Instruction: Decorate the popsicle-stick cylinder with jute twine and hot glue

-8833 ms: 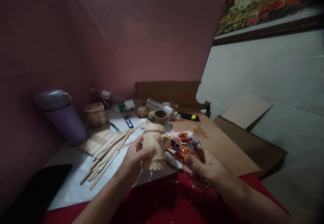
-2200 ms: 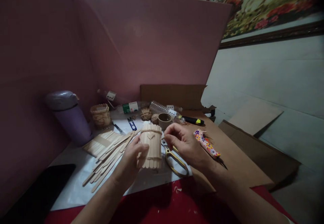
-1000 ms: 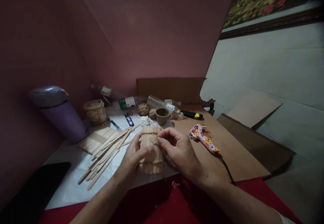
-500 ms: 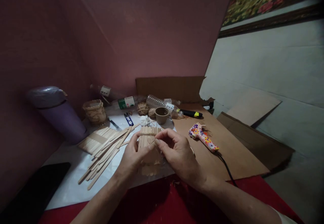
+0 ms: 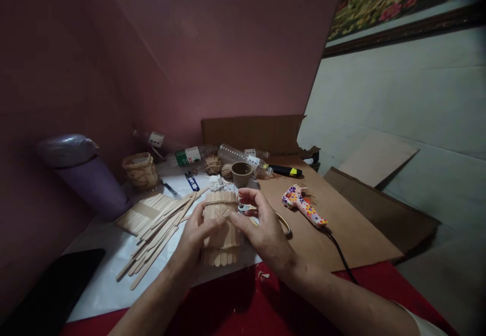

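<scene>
Craft-stick cylinder [image 5: 222, 237] banded with twine [image 5: 222, 202], at white sheet's [image 5: 93, 293] near edge, left hand [image 5: 197, 232] gripping its side, right hand [image 5: 264, 232] loosely spread, thumb at its front, floral glue gun [image 5: 306, 208] farther right

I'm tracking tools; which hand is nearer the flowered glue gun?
Right. The right hand is left of the glue gun, not touching; the left hand, farther left, holds the stick-covered cylinder.
</scene>
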Demonstrator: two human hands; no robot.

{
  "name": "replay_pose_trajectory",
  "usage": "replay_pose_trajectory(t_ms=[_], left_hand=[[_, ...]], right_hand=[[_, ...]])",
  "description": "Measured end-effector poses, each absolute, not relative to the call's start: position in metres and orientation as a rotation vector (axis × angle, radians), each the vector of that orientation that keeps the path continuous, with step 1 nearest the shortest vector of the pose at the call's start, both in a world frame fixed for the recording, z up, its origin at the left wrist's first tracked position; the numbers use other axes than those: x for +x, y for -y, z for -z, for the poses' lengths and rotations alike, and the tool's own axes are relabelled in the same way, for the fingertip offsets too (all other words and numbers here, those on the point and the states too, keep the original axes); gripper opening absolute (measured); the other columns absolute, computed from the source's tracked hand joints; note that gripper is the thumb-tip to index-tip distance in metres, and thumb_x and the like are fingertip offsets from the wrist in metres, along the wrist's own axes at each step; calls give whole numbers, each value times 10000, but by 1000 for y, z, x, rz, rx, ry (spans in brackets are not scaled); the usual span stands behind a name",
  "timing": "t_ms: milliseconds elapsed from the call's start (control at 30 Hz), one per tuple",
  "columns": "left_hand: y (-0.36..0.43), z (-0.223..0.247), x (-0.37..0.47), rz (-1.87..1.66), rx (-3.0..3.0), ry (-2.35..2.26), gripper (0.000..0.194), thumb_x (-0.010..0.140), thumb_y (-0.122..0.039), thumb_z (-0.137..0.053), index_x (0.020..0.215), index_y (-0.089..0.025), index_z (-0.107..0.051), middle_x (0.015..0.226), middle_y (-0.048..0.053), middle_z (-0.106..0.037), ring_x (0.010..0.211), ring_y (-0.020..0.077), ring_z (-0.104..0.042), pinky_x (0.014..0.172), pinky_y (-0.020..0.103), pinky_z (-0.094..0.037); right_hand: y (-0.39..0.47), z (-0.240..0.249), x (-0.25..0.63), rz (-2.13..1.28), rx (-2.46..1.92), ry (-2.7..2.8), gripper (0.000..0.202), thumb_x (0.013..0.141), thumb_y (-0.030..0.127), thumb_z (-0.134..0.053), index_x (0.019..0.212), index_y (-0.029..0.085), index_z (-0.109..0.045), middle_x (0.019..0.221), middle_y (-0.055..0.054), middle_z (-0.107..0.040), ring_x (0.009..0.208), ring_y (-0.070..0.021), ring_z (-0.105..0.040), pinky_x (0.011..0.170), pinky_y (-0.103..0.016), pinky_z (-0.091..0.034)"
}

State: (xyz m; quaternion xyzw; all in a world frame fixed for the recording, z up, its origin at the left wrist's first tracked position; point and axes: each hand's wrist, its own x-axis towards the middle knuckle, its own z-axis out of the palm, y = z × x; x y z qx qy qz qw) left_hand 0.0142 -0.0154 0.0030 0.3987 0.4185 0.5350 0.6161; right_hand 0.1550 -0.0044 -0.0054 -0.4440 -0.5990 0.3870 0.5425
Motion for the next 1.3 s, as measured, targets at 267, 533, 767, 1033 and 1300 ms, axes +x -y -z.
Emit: replay_pose_trajectory(t_ms=[267, 533, 767, 1033, 1300], left_hand=[[13, 1, 12, -1242, 971, -903, 558, 689, -280, -729, 1197, -168, -528, 1039, 108, -700, 842, 262, -680, 691, 332, -544], [11, 6, 10, -1245, 986, -851, 544, 716, -230, -703, 1229, -193, -525, 1114, 101, -669, 948, 261, -657, 726, 306, -527], [12, 7, 11, -1240, 979, -849, 505, 693, -220, -721, 1166, -188, -547, 1071, 97, -680, 927, 259, -658, 696, 291, -521], [11, 4, 12, -1260, 968, -859, 550, 629, -233, -757, 1140, -161, -565, 1018, 110, -697, 855, 255, -670, 649, 277, -512], [14, 2, 13, -1246, 930, -901, 583, 614, -249, -751, 1163, -165, -575, 984, 98, -713, 804, 258, -678, 642, 305, -525]], right_hand=[[2, 13, 151, -1242, -924, 1299, 613, 743, 363, -691, 1279, 231, -426, 1296, -106, -561, 1211, -268, -524, 985, -447, -424], [5, 8, 151, -1293, -841, 1272, 490, 749, 280, -682, 1190, 225, -476, 1214, -89, -610, 1112, -231, -584, 959, -411, -452], [5, 9, 149, -1345, -857, 1192, 524, 713, 284, -704, 1182, 231, -475, 1199, -90, -612, 1100, -236, -586, 959, -412, -448], [5, 8, 149, -1434, -807, 1106, 549, 682, 266, -728, 1175, 244, -485, 1175, -71, -615, 1088, -229, -579, 943, -396, -453], [3, 10, 149, -1446, -834, 1056, 533, 637, 262, -765, 1105, 246, -511, 1111, -60, -618, 1032, -229, -593, 881, -386, -481]])
